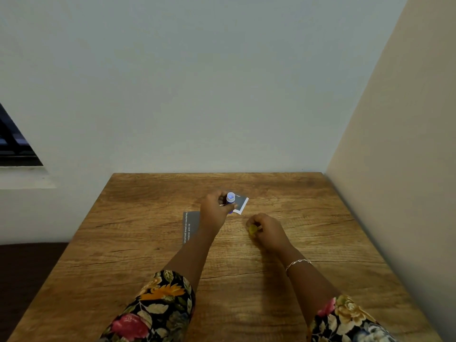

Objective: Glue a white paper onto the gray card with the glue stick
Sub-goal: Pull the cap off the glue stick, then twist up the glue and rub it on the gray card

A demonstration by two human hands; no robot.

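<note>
The left hand point(214, 208) grips the uncapped, purple-tipped glue stick point(230, 198) upright for application; at four o'clock, the right hand point(267, 232) pinches its yellow cap point(253, 230) clear.

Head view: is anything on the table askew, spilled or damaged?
Nothing is spilled or damaged. Only the gray card with a white edge lies turned at an angle to the table, partly behind the left hand gripping the glue stick.

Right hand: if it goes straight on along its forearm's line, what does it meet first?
Pinching a small yellow cap, it would likely meet the white-edged gray card on the wooden table, then the left hand gripping the purple glue stick. Depth unclear.
</note>
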